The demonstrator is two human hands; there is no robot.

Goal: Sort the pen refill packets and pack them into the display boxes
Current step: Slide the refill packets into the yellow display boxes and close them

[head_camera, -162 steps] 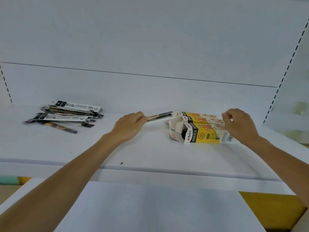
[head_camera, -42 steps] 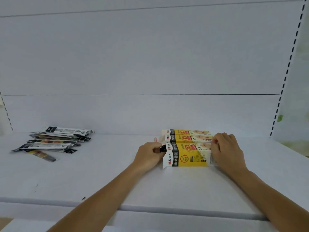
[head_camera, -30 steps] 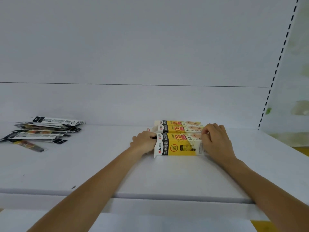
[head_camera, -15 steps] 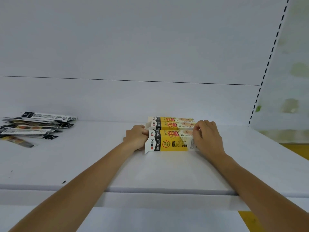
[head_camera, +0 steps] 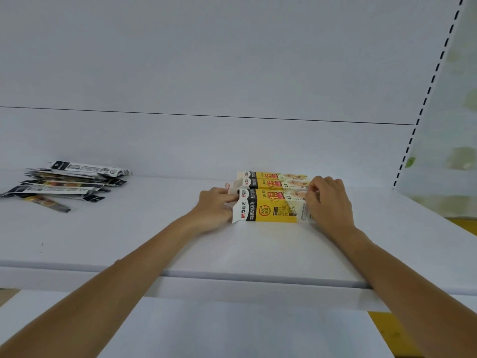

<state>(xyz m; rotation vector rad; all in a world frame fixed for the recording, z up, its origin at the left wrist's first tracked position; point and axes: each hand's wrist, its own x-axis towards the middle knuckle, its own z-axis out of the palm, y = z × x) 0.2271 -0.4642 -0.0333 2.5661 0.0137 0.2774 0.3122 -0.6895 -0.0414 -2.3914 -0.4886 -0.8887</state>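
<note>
Item one, the left hand: we recorded it reaching in on a bare forearm, knuckles up, set against the open left end of the nearest display box, its fingers curled in at the white flap; we could not tell whether they pinched anything. Item two, the right hand: we found it at the opposite end of the same box, fingers bent together over the box's right end, thumb and forefinger closed on its top edge. Item three, the boxes: the nearest lay on its side, yellow and black, with a middle display box touching it behind and a far display box behind that, all three parallel. Item four, the pen refill packets: we noted a loose, overlapping pile well apart at the left, with one dark packet lying at its near edge. Item five, the setting: everything rested on a white shelf, backed by a white back panel with one thin horizontal seam, a slotted upright at the right, and a lower shelf beneath.
</note>
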